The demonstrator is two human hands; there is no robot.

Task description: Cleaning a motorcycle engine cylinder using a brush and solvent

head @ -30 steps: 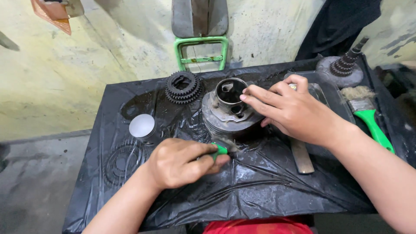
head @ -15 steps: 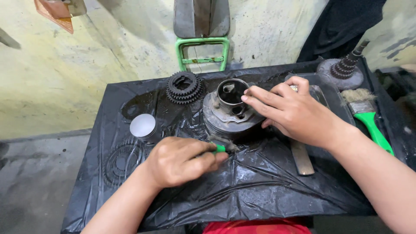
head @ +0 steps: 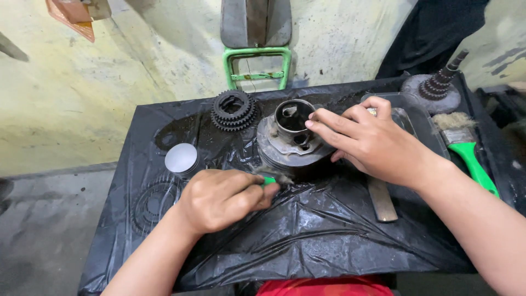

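Scrubbing, head view: left hand [head: 222, 197] clenched on a small green-handled brush [head: 269, 180], bristles at the lower edge of the greasy engine cylinder [head: 290, 140] mid-table; right hand [head: 372, 142] spread open, steadying it. Grime remaining, cleaning seemingly unfinished; gear cluster [head: 234, 109] lying apart.

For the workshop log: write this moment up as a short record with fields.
surface: table covered in black plastic sheet
left hand: closed on a small green-handled brush, bristles at the metal drum's lower edge
right hand: resting on the metal drum, fingers at its open top
left of drum: black gear, round grey cap
right side: green-handled paintbrush, toothed shaft, flat metal bar
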